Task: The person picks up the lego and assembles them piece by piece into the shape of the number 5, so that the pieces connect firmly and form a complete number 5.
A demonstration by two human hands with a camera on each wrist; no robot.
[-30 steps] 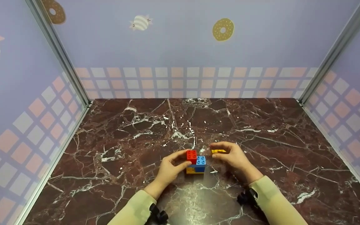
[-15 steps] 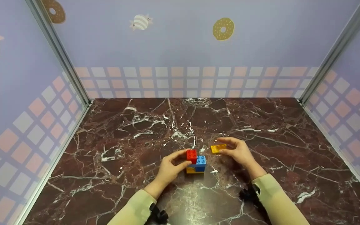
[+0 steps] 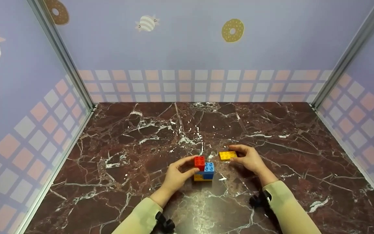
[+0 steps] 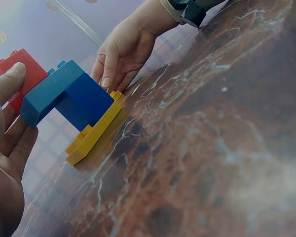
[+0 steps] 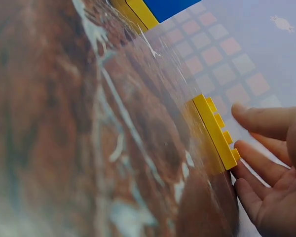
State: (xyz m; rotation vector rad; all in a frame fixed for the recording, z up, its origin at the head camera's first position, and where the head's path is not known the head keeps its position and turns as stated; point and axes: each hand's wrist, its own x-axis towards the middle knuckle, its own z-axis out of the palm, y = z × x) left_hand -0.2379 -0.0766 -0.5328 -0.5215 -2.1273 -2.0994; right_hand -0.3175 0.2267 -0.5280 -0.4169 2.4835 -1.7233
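red brick [image 3: 199, 161], blue brick [image 3: 208, 168], yellow plate [image 3: 227, 155], maroon marbled table [image 3: 141, 136].

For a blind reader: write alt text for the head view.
On a dark red marble table, the left hand grips a small stack of red, blue and yellow bricks; the right hand touches a flat yellow brick lying beside it.

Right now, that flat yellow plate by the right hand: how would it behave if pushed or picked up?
The yellow plate looks like rigid moulded plastic, so probably stiff and light. It lies flat on the marble table, so it should slide rather than roll or tip. It is thin and low, so the right hand would likely need to pinch its edges.
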